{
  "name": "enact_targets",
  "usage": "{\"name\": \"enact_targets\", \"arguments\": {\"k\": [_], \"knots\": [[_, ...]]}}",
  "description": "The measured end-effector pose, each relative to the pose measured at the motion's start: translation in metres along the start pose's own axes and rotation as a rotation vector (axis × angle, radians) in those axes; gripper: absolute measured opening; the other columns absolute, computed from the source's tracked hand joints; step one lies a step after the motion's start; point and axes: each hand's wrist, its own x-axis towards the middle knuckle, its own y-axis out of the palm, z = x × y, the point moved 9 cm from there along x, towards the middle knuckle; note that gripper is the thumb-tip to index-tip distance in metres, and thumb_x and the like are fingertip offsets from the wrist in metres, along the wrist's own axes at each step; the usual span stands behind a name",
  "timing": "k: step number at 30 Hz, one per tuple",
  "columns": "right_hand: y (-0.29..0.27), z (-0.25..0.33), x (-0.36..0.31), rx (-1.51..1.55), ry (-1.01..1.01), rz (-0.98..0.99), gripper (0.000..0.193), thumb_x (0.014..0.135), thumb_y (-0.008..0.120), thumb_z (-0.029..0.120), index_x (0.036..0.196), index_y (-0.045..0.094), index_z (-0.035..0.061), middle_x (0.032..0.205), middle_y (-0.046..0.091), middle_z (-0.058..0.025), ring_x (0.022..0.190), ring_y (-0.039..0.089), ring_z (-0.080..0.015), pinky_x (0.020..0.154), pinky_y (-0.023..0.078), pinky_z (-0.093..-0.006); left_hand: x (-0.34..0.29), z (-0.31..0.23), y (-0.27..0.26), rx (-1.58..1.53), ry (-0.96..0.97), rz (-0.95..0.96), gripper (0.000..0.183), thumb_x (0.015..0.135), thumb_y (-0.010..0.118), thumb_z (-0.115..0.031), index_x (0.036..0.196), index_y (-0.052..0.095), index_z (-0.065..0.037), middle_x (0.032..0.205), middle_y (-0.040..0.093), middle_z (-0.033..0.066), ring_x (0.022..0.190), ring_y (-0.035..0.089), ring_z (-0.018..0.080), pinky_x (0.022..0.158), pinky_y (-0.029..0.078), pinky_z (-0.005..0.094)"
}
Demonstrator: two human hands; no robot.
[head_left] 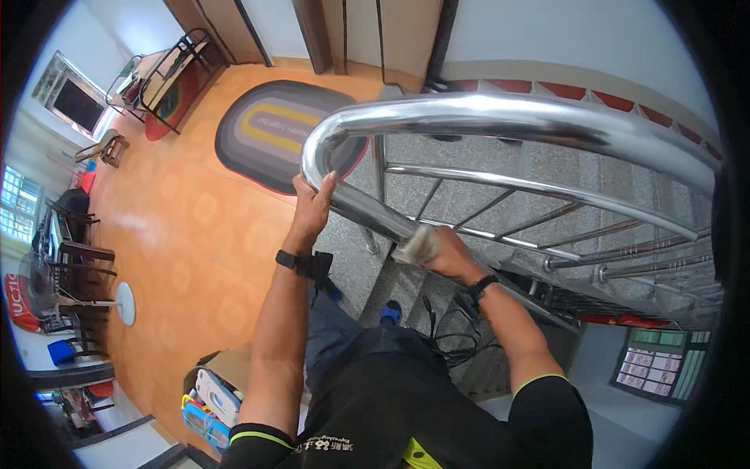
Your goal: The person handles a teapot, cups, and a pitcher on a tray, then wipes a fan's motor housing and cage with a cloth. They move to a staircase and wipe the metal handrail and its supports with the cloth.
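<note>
A thick, shiny metal handrail (367, 213) bends round at the top of a staircase. Near the bend, my left hand (314, 205) grips the rail, thumb on top and fingers hidden partly behind the tube. Lower along the same tube, my right hand (449, 254) presses a whitish cloth (418, 245) against the metal. The cloth wraps over part of the rail, and the hand looks slightly blurred.
Grey speckled steps (500, 152) run beyond the thinner rails. Black cables (453, 332) lie on the steps by my feet. An oval striped mat (242, 117) covers part of the orange floor. A cardboard box (226, 363) with bottles stands at my left, and a fan (125, 303) farther left.
</note>
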Motion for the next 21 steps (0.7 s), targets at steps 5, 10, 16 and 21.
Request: {"name": "enact_targets", "arguments": {"k": [5,10,16,21], "knots": [[0.015,-0.022,0.001,0.186,0.067,0.210,0.057,0.063,0.090,0.023,0.111,0.066,0.0038,0.106,0.070,-0.0137,0.101,0.067,-0.0301,0.089,0.052,-0.0412,-0.009,-0.005,0.004,-0.047,-0.010,-0.053,0.059,0.099,0.065,-0.039,0.128,0.038,0.005,0.119,0.045,0.0124,0.110,0.049,0.0188,0.096,0.044,0.0345],[0.012,0.049,0.038,0.268,-0.080,0.168,0.050,0.068,0.089,0.027,0.107,0.068,0.0037,0.102,0.070,-0.0147,0.096,0.069,-0.0284,0.085,0.053,-0.0409,-0.012,-0.014,0.008,-0.023,0.019,-0.052,0.056,0.099,0.066,-0.036,0.126,0.039,0.005,0.118,0.046,0.0128,0.108,0.052,0.0190,0.093,0.046,0.0337],[0.011,0.140,0.090,0.113,-0.047,0.029,0.067,0.065,0.089,0.045,0.111,0.062,0.0030,0.108,0.065,-0.0199,0.104,0.064,-0.0373,0.088,0.052,-0.0453,-0.010,-0.021,0.004,-0.012,0.038,-0.064,0.057,0.098,0.068,-0.035,0.125,0.040,0.007,0.117,0.049,0.0148,0.108,0.053,0.0200,0.093,0.047,0.0340],[0.016,0.178,0.119,-0.099,-0.155,-0.353,0.051,0.076,0.077,0.028,0.112,0.054,-0.0002,0.110,0.060,-0.0228,0.102,0.062,-0.0410,0.088,0.050,-0.0501,-0.004,-0.020,0.009,-0.017,0.083,-0.061,0.057,0.098,0.069,-0.034,0.124,0.040,0.008,0.118,0.050,0.0161,0.109,0.054,0.0205,0.094,0.047,0.0340]]}}
